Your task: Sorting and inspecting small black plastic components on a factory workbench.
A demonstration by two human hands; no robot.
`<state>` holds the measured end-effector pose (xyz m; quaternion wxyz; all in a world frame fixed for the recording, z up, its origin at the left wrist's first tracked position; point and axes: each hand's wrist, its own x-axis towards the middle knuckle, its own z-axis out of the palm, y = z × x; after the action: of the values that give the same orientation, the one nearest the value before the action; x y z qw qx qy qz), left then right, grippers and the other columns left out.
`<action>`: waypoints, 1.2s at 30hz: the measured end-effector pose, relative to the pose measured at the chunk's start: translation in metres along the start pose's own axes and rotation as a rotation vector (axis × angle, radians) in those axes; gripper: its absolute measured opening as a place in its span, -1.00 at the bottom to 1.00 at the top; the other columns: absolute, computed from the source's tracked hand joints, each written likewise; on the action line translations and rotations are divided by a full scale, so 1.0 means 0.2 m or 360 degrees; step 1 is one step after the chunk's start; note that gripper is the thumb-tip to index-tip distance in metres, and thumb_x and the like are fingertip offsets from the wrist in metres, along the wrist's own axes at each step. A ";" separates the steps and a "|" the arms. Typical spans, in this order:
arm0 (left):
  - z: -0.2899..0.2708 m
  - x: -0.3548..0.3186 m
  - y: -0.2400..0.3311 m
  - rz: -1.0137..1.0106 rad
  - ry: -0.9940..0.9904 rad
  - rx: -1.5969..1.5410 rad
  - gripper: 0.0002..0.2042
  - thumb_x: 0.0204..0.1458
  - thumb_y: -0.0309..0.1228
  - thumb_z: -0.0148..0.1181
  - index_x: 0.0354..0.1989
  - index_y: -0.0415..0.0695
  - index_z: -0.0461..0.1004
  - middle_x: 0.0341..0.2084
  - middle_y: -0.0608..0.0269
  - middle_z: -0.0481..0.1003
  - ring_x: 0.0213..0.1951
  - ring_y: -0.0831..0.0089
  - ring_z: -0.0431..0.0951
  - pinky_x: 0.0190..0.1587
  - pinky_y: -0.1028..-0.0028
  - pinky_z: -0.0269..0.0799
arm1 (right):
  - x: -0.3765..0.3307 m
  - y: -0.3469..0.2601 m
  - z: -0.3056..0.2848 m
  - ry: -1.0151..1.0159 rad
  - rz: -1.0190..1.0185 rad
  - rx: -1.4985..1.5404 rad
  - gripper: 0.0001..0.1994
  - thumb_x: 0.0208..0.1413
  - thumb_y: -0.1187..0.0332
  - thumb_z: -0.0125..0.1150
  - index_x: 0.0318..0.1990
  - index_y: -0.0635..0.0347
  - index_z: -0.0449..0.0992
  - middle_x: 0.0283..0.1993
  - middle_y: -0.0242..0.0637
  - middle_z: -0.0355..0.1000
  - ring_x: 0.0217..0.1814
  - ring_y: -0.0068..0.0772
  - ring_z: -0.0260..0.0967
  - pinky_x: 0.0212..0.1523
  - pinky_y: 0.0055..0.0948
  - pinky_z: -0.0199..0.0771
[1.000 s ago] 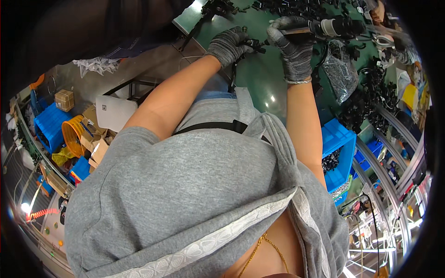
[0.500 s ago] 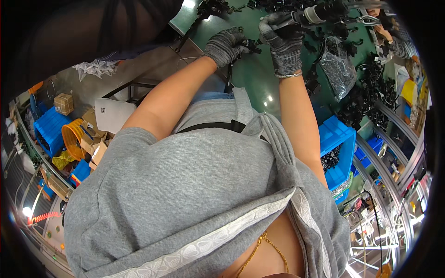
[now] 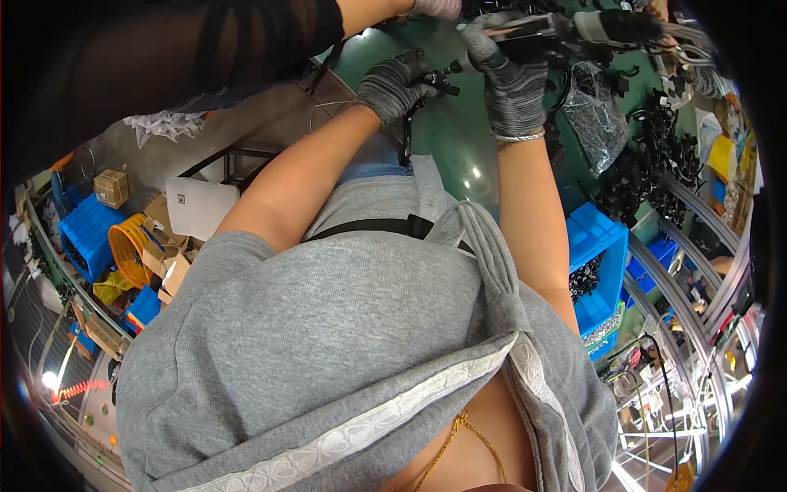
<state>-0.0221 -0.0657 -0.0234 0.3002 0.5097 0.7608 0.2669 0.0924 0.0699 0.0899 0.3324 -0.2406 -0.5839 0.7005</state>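
My left hand (image 3: 395, 84), in a grey striped knit glove, is closed around a small black plastic part (image 3: 443, 82) above the green tabletop (image 3: 447, 135). The part pokes out to the right of my fingertips. In my right hand (image 3: 512, 82), gloved alike, is a dark power screwdriver (image 3: 598, 26) with a pale ring, lying across the palm; its body extends to the right. The tool's tip (image 3: 461, 64) points toward the black part, apparently with a small gap. My right fingers partly hide the tool.
A co-worker's dark sleeve (image 3: 246, 41) reaches in at upper left. A clear plastic bag (image 3: 597, 119) and heaps of black parts (image 3: 656, 156) lie to the right. Blue bins (image 3: 602, 246) stand by my right arm, near metal rails (image 3: 697, 213). Another person's arm shows at far right.
My right hand and the screwdriver have shifted slightly right, away from the black part. The co-worker's arm has reached further in at the top. My left hand has barely moved.
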 end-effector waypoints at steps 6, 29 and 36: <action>0.03 0.00 -0.04 0.0113 0.0065 -0.0112 -0.59 -0.10 -0.11 0.37 -0.10 -0.07 0.58 -0.09 0.04 0.48 -0.03 0.09 0.50 0.06 0.21 0.41 | -0.05 0.01 0.13 0.0004 0.0055 -0.0150 -0.73 -0.07 0.50 0.46 -0.23 0.14 0.49 -0.28 -0.39 0.48 -0.36 -0.56 0.42 -0.39 -0.54 0.46; 0.03 0.01 -0.04 0.0059 0.0116 -0.0099 -0.69 -0.06 -0.28 0.38 -0.11 -0.05 0.58 -0.21 0.15 0.57 -0.13 0.22 0.58 -0.02 0.28 0.48 | -0.08 0.07 0.15 0.0130 0.0040 -0.0146 -0.71 -0.05 0.48 0.47 -0.21 0.12 0.47 -0.30 -0.42 0.48 -0.37 -0.58 0.41 -0.38 -0.56 0.44; 0.00 -0.01 0.02 0.0000 0.0030 -0.0157 -0.65 -0.13 -0.18 0.40 -0.19 -0.09 0.60 -0.18 0.07 0.50 -0.08 0.09 0.51 0.01 0.22 0.43 | -0.06 0.19 0.09 0.0059 -0.0100 -0.0503 -0.72 -0.05 0.49 0.45 -0.22 0.12 0.46 -0.27 -0.42 0.48 -0.33 -0.59 0.42 -0.33 -0.55 0.48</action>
<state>-0.0193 -0.0652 -0.0194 0.3177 0.4919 0.7495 0.3088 0.0807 0.0457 0.0560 0.3228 -0.2844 -0.6879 0.5846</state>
